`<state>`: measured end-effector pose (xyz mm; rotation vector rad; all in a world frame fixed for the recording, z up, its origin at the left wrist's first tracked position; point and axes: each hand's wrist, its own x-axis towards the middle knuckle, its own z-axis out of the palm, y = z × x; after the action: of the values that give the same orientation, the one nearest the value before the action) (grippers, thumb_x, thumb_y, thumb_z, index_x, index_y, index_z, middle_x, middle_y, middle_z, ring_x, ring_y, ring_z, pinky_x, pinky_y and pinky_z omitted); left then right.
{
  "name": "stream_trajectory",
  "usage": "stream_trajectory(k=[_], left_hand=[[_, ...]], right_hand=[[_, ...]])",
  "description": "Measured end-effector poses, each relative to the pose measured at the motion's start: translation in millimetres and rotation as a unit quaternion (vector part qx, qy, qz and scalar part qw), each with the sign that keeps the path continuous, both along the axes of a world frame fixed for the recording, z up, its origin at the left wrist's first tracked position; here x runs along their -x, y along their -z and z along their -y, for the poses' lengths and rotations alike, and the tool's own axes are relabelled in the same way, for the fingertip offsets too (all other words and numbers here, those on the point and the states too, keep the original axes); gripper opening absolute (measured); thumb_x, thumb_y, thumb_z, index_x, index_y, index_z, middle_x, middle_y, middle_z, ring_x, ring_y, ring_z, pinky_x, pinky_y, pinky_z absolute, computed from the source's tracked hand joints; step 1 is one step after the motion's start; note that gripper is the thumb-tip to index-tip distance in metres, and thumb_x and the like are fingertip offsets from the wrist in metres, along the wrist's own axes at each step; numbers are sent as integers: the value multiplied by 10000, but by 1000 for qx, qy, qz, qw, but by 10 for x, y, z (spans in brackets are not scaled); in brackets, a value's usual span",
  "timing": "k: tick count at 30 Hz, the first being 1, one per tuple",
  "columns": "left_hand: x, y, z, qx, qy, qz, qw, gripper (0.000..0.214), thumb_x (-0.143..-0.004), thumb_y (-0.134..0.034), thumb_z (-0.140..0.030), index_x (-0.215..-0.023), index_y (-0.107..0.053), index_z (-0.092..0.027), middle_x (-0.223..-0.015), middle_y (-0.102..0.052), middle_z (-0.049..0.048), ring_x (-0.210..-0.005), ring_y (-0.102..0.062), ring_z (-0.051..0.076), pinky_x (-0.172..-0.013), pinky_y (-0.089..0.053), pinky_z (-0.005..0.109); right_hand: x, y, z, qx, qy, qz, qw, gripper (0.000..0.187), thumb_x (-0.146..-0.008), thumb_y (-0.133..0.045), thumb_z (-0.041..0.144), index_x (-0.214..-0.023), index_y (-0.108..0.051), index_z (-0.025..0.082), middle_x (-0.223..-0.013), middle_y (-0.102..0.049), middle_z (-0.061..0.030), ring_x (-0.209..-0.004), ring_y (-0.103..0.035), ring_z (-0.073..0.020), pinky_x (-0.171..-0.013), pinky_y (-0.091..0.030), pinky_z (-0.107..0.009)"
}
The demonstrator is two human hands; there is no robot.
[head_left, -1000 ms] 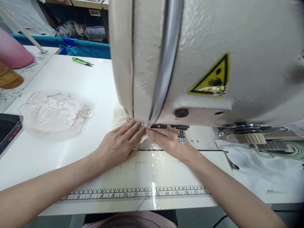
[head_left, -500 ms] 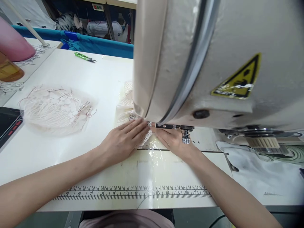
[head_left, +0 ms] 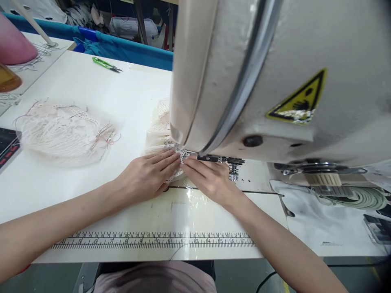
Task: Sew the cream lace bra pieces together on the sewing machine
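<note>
Pale lace fabric point(head_left: 158, 132) lies on the bed of a sewing machine point(head_left: 195, 81), partly hidden by the machine head. My left hand point(head_left: 148, 173) rests flat on the lace, its fingers stretched toward the needle area. From the other side my right hand point(head_left: 210, 179) presses its extended fingertips on the lace edge, just in front of the machine's thread tension spring point(head_left: 233, 173). A narrow strip of lace point(head_left: 183, 156) shows between the two hands. The needle and presser foot are hidden behind the head.
Another lace piece point(head_left: 64, 134) with loose threads lies to the left. Green thread snips point(head_left: 105, 64) are farther back. A printed ruler point(head_left: 152, 240) runs along the front edge. At the left are a dark device point(head_left: 9, 146) and a pink thread cone point(head_left: 16, 42); white cloth point(head_left: 317, 224) lies right.
The view has shifted slightly, moving most things up and left. My right hand has slid left toward my left hand, and more of its fingers show on the lace.
</note>
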<state>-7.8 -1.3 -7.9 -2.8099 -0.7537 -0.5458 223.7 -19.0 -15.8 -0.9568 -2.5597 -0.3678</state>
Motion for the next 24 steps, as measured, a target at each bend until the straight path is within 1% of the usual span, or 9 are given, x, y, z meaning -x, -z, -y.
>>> stream_trajectory(k=[3,6,10,14,16,21,24], left_hand=[[-16,10,7,-7,-3,7,1000,371,-908,-429,-187,-1177,-655,-68,-1238,-658,134,-1171,-623,254,-976,-557,356],[-24,11,17,3,-12,4,1000,380,-902,-440,-207,-1192,-648,-78,-1246,-654,135,-1191,-610,256,-991,-547,362],[-24,13,25,8,-19,8,1000,381,-889,-446,-189,-1195,-642,-72,-1245,-656,138,-1195,-607,261,-988,-550,362],[-28,29,31,37,-24,22,999,398,-873,-467,-166,-1233,-625,-102,-1256,-654,124,-1231,-581,261,-1016,-531,371],[-36,35,32,36,-26,25,999,402,-869,-466,-162,-1232,-625,-98,-1256,-653,128,-1230,-581,264,-1010,-535,372],[-60,21,38,8,-32,19,999,370,-903,-445,-185,-1189,-644,-61,-1237,-657,155,-1199,-604,277,-968,-560,375],[-70,7,40,22,-35,24,999,369,-908,-471,-205,-1213,-639,-83,-1241,-656,148,-1231,-579,281,-965,-562,379]], right_hand=[[34,-3,12,17,5,-8,1000,266,-901,-499,60,-1076,-623,217,-1064,-712,24,-907,-628,-105,-696,-470,-252],[51,-17,19,28,3,-15,999,267,-879,-503,37,-1027,-626,222,-1036,-713,41,-883,-626,-102,-669,-455,-257],[59,-40,21,29,-12,-27,999,248,-872,-514,33,-1009,-625,206,-1033,-714,45,-891,-632,-102,-678,-470,-246],[66,-45,35,38,-15,-36,999,251,-877,-518,39,-1019,-632,211,-1045,-720,40,-914,-640,-107,-698,-493,-251],[66,-43,44,37,-14,-39,998,251,-877,-524,42,-1031,-635,207,-1065,-722,34,-935,-645,-111,-730,-509,-251],[34,-51,35,22,-20,-36,999,222,-881,-539,55,-1031,-644,180,-1108,-719,20,-966,-658,-123,-857,-534,-258],[-2,-43,17,12,-28,-37,999,214,-886,-538,58,-1014,-653,186,-1107,-721,17,-981,-663,-123,-859,-543,-258]])
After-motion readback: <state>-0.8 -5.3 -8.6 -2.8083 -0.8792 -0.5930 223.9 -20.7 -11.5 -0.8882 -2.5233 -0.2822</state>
